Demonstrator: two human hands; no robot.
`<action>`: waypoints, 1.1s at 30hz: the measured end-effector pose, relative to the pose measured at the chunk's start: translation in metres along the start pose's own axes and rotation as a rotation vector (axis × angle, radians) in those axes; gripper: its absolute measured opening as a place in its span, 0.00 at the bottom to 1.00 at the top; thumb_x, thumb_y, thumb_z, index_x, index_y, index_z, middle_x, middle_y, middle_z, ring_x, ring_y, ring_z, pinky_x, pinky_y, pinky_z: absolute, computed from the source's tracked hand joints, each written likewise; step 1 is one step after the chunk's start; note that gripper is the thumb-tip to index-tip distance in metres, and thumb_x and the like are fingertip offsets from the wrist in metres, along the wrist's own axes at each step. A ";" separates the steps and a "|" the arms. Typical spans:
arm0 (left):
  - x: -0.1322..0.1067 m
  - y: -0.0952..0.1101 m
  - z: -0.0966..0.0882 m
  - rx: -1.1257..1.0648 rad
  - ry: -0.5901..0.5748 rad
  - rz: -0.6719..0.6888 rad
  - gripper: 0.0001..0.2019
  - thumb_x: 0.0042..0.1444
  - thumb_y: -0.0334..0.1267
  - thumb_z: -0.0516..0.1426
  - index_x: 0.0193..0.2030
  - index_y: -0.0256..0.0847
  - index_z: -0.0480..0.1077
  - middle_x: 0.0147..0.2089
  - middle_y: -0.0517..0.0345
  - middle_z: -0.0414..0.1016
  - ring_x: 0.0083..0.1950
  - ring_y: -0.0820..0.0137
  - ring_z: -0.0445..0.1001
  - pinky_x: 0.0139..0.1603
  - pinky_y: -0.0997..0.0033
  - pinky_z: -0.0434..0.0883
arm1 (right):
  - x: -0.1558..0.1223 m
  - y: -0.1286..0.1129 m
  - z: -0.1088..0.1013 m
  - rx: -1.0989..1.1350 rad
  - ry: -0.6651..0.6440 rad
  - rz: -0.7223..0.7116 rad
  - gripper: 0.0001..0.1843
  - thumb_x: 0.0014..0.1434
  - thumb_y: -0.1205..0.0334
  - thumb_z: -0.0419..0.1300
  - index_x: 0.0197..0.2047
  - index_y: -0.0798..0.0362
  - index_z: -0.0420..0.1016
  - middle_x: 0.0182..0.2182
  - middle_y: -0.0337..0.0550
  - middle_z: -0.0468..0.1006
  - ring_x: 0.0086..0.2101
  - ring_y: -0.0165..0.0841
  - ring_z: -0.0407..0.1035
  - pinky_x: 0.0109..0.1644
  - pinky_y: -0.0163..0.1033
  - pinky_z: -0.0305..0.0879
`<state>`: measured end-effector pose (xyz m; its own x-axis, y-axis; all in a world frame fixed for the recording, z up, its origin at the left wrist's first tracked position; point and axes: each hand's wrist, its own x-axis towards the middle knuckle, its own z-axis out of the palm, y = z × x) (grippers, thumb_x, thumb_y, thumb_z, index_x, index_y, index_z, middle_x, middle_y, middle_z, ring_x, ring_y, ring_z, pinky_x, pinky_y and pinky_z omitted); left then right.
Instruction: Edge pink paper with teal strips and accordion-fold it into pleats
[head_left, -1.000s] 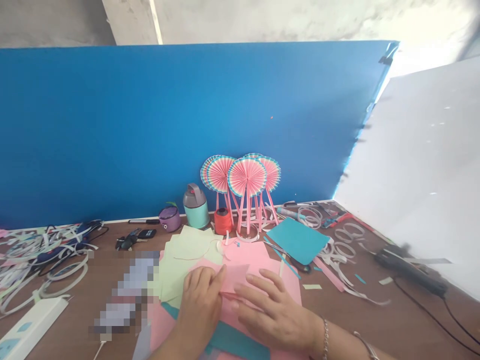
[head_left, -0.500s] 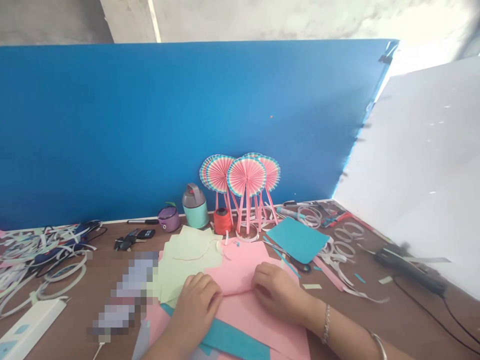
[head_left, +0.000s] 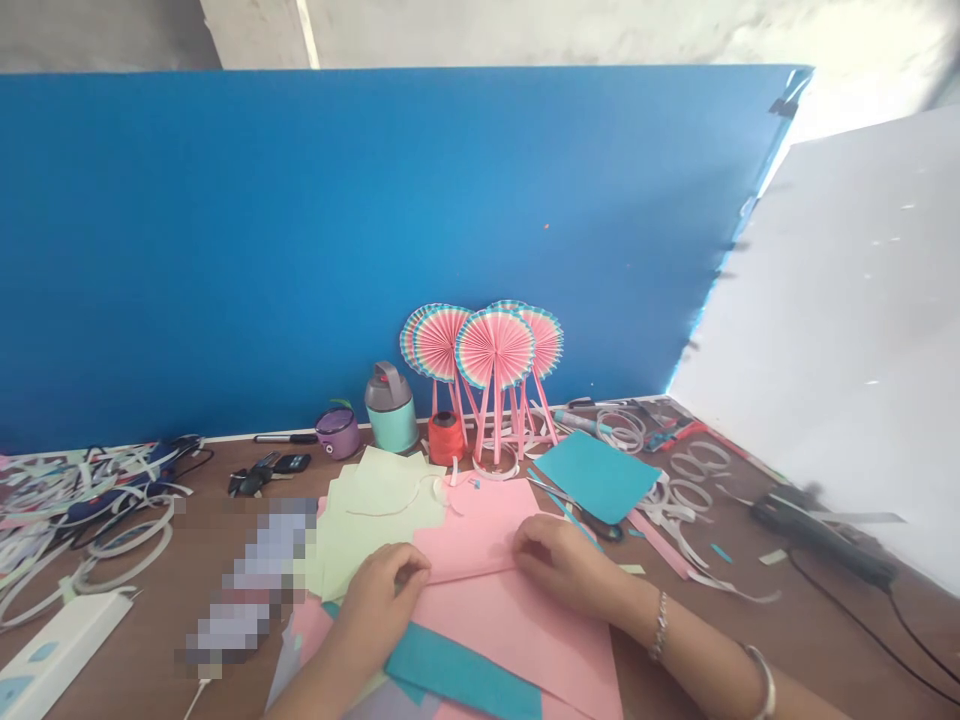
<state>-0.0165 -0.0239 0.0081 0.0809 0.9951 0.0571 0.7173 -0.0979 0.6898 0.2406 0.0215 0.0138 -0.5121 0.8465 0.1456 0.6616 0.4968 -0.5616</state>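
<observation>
Pink rectangular paper sheet (head_left: 469,553): near edge looks narrowly folded, rest flat, unpleated; left hand (head_left: 377,592) and right hand (head_left: 566,562) curled closed, fingertips pinching that edge's ends.

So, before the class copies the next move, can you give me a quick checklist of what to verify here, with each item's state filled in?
1. Left hand at the left end of the pink paper's near edge: ok.
2. Right hand at the right end of that edge: ok.
3. Edge creased firmly along its length: cannot tell from this view.
4. Hands off the scissors: ok, they lie just beyond the right hand.
5. Space between the forearms free of offcuts: not ok, a teal strip lies there.
</observation>
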 end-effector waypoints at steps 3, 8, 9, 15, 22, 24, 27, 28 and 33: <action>0.002 -0.001 0.001 -0.033 0.015 0.008 0.08 0.54 0.35 0.49 0.29 0.43 0.67 0.34 0.58 0.72 0.38 0.67 0.71 0.41 0.67 0.67 | 0.001 0.003 0.001 0.025 0.006 -0.001 0.09 0.52 0.72 0.52 0.30 0.53 0.71 0.30 0.41 0.76 0.32 0.32 0.67 0.37 0.35 0.60; 0.004 -0.001 0.003 0.019 0.044 0.042 0.08 0.56 0.38 0.48 0.29 0.43 0.67 0.32 0.58 0.72 0.38 0.66 0.70 0.41 0.66 0.66 | 0.003 0.009 0.005 0.030 0.037 0.002 0.09 0.53 0.72 0.51 0.30 0.53 0.71 0.29 0.40 0.75 0.32 0.32 0.67 0.36 0.35 0.59; 0.005 0.000 0.003 0.044 0.051 0.049 0.08 0.56 0.38 0.48 0.29 0.43 0.66 0.32 0.59 0.72 0.37 0.66 0.70 0.40 0.66 0.66 | 0.004 0.009 0.005 0.024 0.042 0.005 0.09 0.53 0.72 0.51 0.30 0.53 0.71 0.29 0.41 0.75 0.32 0.32 0.67 0.36 0.35 0.59; 0.007 0.005 0.004 0.163 0.077 0.056 0.09 0.57 0.38 0.48 0.29 0.44 0.66 0.31 0.59 0.73 0.37 0.65 0.70 0.41 0.64 0.64 | 0.009 0.007 0.003 0.032 0.025 0.060 0.09 0.53 0.71 0.51 0.30 0.54 0.72 0.28 0.42 0.76 0.30 0.32 0.67 0.34 0.34 0.58; 0.005 0.009 0.005 0.262 0.082 0.039 0.09 0.56 0.37 0.47 0.29 0.44 0.65 0.32 0.60 0.74 0.39 0.65 0.70 0.43 0.63 0.61 | 0.014 0.010 0.002 0.042 -0.017 0.183 0.08 0.52 0.67 0.52 0.30 0.54 0.73 0.27 0.41 0.77 0.27 0.30 0.67 0.29 0.33 0.55; 0.005 0.011 0.005 0.278 0.076 0.031 0.09 0.56 0.36 0.47 0.29 0.44 0.65 0.32 0.59 0.74 0.39 0.64 0.70 0.43 0.63 0.61 | 0.016 0.010 0.002 0.055 -0.029 0.195 0.08 0.53 0.66 0.53 0.30 0.54 0.73 0.27 0.41 0.77 0.27 0.30 0.68 0.28 0.32 0.54; 0.005 0.013 0.005 0.308 0.077 0.027 0.10 0.57 0.35 0.46 0.29 0.43 0.65 0.32 0.59 0.73 0.39 0.65 0.70 0.43 0.63 0.61 | 0.018 0.009 0.000 0.048 -0.031 0.197 0.08 0.53 0.66 0.53 0.29 0.55 0.73 0.26 0.41 0.77 0.27 0.30 0.67 0.28 0.33 0.54; 0.005 0.014 0.005 0.320 0.080 0.028 0.10 0.57 0.35 0.46 0.29 0.43 0.65 0.32 0.59 0.73 0.39 0.65 0.70 0.42 0.63 0.61 | 0.018 0.008 -0.001 0.042 -0.030 0.199 0.08 0.53 0.66 0.53 0.29 0.55 0.73 0.26 0.42 0.77 0.27 0.30 0.67 0.28 0.33 0.54; 0.007 0.013 0.005 0.347 0.078 0.029 0.10 0.56 0.33 0.45 0.28 0.43 0.65 0.31 0.59 0.73 0.38 0.65 0.69 0.41 0.64 0.61 | 0.021 0.003 -0.004 0.049 -0.029 0.223 0.08 0.52 0.66 0.53 0.27 0.55 0.73 0.25 0.42 0.76 0.26 0.30 0.66 0.27 0.33 0.53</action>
<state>-0.0026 -0.0184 0.0139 0.0608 0.9887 0.1372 0.9089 -0.1117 0.4019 0.2340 0.0411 0.0189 -0.3724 0.9280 -0.0101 0.7331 0.2874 -0.6164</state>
